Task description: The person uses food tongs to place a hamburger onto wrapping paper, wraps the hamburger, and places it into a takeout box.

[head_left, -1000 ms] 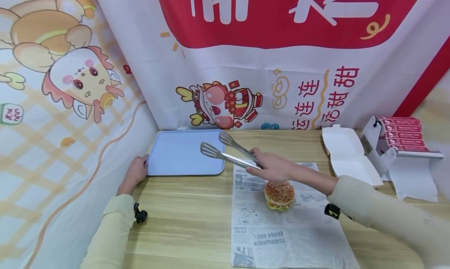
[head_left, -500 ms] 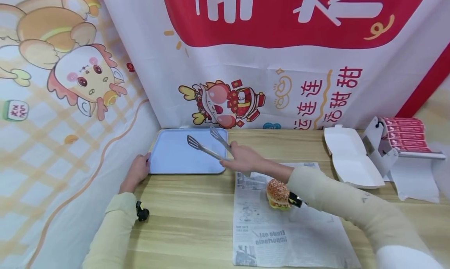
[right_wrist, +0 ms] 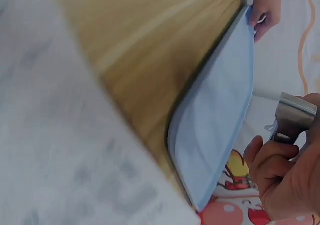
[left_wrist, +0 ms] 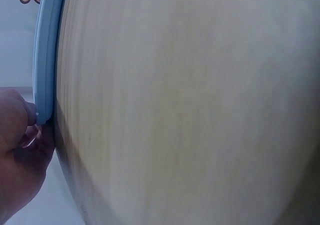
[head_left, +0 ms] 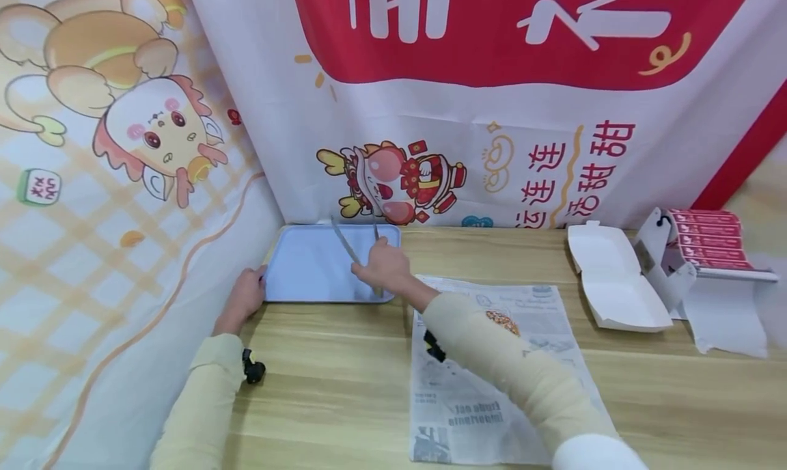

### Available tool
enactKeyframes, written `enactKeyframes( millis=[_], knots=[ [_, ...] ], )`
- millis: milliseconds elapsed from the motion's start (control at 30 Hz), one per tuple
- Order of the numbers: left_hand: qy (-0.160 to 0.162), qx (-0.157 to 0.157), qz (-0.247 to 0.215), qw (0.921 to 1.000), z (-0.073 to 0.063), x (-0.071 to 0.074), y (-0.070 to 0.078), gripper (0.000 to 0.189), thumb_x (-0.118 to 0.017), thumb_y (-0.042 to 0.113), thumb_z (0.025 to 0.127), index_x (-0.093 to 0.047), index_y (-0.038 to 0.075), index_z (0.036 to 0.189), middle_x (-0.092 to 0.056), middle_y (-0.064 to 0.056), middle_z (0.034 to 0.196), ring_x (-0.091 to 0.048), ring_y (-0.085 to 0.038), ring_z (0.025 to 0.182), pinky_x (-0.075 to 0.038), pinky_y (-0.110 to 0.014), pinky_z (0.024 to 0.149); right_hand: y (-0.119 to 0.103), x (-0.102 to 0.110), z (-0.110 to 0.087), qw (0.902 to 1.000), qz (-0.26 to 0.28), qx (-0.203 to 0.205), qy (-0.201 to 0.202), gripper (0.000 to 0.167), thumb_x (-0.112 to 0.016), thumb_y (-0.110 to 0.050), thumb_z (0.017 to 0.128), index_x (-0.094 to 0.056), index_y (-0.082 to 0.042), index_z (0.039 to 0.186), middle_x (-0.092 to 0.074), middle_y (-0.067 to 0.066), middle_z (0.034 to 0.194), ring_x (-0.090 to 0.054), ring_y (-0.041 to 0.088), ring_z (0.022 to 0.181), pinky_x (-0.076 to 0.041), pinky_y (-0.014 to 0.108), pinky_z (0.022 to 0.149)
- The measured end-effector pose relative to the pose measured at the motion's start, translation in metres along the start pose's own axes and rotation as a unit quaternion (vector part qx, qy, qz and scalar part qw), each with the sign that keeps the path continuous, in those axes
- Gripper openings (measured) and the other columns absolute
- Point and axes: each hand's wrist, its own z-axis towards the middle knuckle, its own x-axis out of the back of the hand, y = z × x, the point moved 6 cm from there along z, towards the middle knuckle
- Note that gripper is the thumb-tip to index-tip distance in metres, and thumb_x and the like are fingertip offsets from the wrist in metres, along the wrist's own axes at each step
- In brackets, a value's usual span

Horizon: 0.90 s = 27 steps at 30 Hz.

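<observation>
At the back left of the table, my left hand pinches the left edge of a light-blue tray. The left wrist view has the thumb and fingers around the tray's corner. My right hand grips metal tongs over the tray's right side, their two arms pointing up and away, spread apart. In the right wrist view, the tongs' bent metal end sticks out of the fist. A sesame-bun burger lies on newsprint paper, mostly hidden behind the right sleeve.
To the right, an open white takeaway box stands beside a metal dispenser with a roll of red printed labels. A printed banner hangs behind the table, and another patterned cloth borders the left.
My right hand has swung left with the tongs, from above the paper to over the tray, and the tongs now point up. The sleeve now covers most of the burger. My left hand keeps its hold.
</observation>
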Motion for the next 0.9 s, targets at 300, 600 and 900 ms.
enactKeyframes(
  millis=[300, 600, 900],
  knots=[
    [0.006, -0.004, 0.004, 1.0000, 0.007, 0.001, 0.002, 0.044, -0.041, -0.003, 0.099, -0.041, -0.021, 0.139, -0.054, -0.044, 0.115, -0.053, -0.053, 0.110, -0.045, -0.060, 0.096, -0.008, -0.039, -0.002, 0.9927, 0.102, -0.060, 0.024, 0.097, -0.064, -0.058, 0.088, -0.029, 0.012, 0.147, -0.069, 0.015, 0.085, -0.064, 0.022, 0.068, -0.054, 0.033, 0.057],
    [0.010, 0.010, -0.007, 0.9999, -0.001, -0.004, -0.002, 0.044, -0.042, -0.002, 0.099, -0.041, -0.020, 0.139, -0.055, -0.044, 0.112, -0.055, -0.052, 0.107, -0.046, -0.060, 0.094, -0.002, -0.070, -0.002, 0.9845, 0.137, -0.099, 0.047, 0.096, -0.067, -0.058, 0.086, -0.031, 0.009, 0.145, -0.069, 0.022, 0.103, -0.069, 0.032, 0.084, -0.058, 0.043, 0.072],
    [0.021, 0.018, -0.008, 0.9996, -0.002, -0.002, 0.003, 0.049, -0.041, -0.001, 0.094, -0.040, -0.023, 0.137, -0.051, -0.048, 0.117, -0.049, -0.058, 0.109, -0.042, -0.064, 0.097, -0.011, -0.056, -0.006, 0.9931, 0.095, -0.059, 0.035, 0.106, -0.063, -0.061, 0.089, -0.019, 0.009, 0.154, -0.047, 0.030, 0.142, -0.067, 0.036, 0.100, -0.060, 0.042, 0.079]
  ],
)
